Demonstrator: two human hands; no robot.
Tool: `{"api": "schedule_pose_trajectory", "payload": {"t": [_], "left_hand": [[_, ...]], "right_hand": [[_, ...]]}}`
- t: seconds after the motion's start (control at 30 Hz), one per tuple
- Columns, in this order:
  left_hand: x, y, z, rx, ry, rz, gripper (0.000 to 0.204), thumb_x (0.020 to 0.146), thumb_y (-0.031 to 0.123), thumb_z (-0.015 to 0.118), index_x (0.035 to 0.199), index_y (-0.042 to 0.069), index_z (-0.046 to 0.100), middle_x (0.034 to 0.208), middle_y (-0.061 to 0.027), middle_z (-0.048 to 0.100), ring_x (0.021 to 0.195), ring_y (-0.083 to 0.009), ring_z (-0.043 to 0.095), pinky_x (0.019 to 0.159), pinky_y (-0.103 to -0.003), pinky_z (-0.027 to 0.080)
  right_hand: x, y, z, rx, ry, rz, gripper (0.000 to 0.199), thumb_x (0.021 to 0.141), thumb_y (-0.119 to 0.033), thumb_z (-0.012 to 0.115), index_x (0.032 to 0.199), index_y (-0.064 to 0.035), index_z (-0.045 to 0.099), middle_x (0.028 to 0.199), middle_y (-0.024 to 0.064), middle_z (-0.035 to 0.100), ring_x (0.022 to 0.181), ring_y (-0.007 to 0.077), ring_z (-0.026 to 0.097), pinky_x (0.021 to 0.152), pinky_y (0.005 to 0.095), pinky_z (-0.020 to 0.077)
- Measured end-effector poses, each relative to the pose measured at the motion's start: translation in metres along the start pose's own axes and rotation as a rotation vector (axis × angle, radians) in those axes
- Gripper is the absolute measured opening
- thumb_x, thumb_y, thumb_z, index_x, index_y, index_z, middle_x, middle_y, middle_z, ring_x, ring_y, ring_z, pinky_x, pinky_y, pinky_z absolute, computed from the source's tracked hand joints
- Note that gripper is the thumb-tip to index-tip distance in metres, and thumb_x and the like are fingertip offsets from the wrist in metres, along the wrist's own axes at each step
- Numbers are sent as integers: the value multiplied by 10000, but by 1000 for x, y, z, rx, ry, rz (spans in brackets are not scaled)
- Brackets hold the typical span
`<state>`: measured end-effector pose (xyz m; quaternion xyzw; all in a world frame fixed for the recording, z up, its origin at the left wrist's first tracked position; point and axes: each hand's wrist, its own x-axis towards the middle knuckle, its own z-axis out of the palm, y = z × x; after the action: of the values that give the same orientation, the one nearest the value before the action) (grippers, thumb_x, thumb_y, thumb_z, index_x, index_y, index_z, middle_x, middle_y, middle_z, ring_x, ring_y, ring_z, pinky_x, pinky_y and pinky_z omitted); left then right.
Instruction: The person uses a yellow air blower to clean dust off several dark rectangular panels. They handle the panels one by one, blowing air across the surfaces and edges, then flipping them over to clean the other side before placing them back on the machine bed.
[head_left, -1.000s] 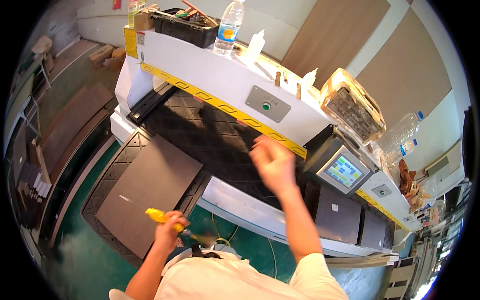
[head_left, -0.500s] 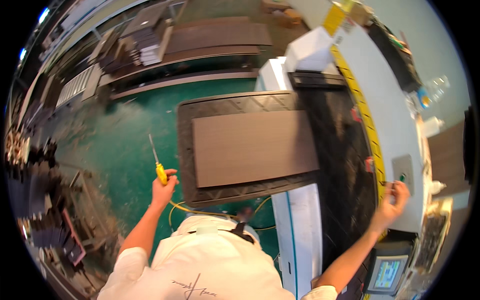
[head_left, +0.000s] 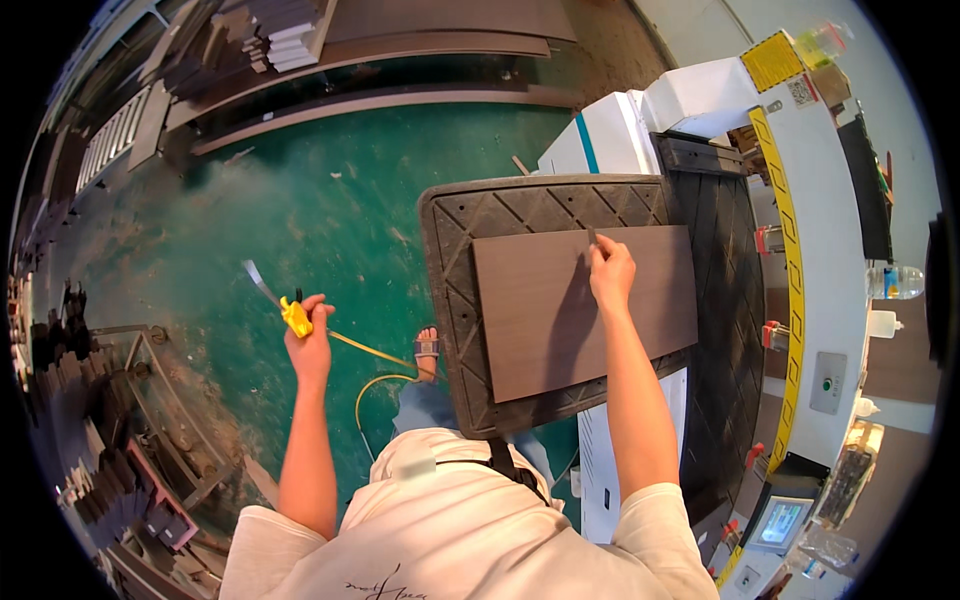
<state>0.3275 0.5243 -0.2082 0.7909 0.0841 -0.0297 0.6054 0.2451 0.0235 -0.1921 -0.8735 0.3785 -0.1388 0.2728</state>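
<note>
My left hand (head_left: 309, 345) is closed round a yellow air blow gun (head_left: 296, 317) with a thin metal nozzle pointing away to the far left. A yellow hose (head_left: 372, 351) runs from it toward my foot. A brown flat board (head_left: 540, 320) lies on a black ribbed table (head_left: 450, 270) in front of me, to the right. Over the board's far part, my right hand (head_left: 612, 272) pinches a small dark thin piece (head_left: 591, 237) whose kind I cannot make out. Its shadow falls on the board.
Right of the board, a black machine bed (head_left: 720, 300) runs along a white beam with a yellow striped edge (head_left: 795, 290) and red-tipped clamps (head_left: 772, 335). A small screen (head_left: 780, 522) sits at the near right. Stacked boards (head_left: 430, 60) lie far off; a metal frame (head_left: 160, 400) stands left.
My right hand has moved left from the machine's striped edge to above the board. My left hand still grips the blow gun. The view has shifted, placing the board further right.
</note>
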Motion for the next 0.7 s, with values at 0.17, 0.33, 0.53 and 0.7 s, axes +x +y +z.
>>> {"api": "schedule_pose_trajectory", "payload": {"t": [0.17, 0.33, 0.53, 0.7], "left_hand": [[31, -25, -43, 317, -254, 83, 249, 1069, 222, 663, 1163, 9, 752, 987, -108, 787, 934, -149, 727, 853, -319, 552], [10, -88, -61, 361, -335, -130, 214, 1051, 191, 678, 1162, 25, 755, 1014, -107, 793, 978, -183, 749, 906, -328, 561], [4, -75, -48, 566, -521, -35, 108, 985, 96, 687, 1080, 61, 726, 902, -125, 752, 855, -358, 739, 792, -381, 561], [20, -73, -59, 673, -504, -65, 465, 960, 114, 691, 1382, 34, 512, 1409, -211, 616, 1253, -462, 611, 1016, -494, 514]], "right_hand": [[-17, -29, 46, -74, 164, 31, 144, 945, -200, 747, 964, -62, 785, 940, 137, 707, 905, 336, 697, 815, 463, 539], [-78, -157, 127, 125, -83, -156, 168, 915, -196, 773, 903, -30, 791, 927, 169, 722, 932, 362, 707, 848, 450, 553], [-51, -124, 88, 193, 17, 162, 227, 910, -216, 783, 998, -8, 811, 978, 169, 779, 906, 306, 749, 856, 417, 583], [-62, -133, 105, 190, 131, 138, 178, 945, -188, 733, 921, -19, 782, 941, 150, 744, 901, 307, 726, 836, 429, 570]]}}
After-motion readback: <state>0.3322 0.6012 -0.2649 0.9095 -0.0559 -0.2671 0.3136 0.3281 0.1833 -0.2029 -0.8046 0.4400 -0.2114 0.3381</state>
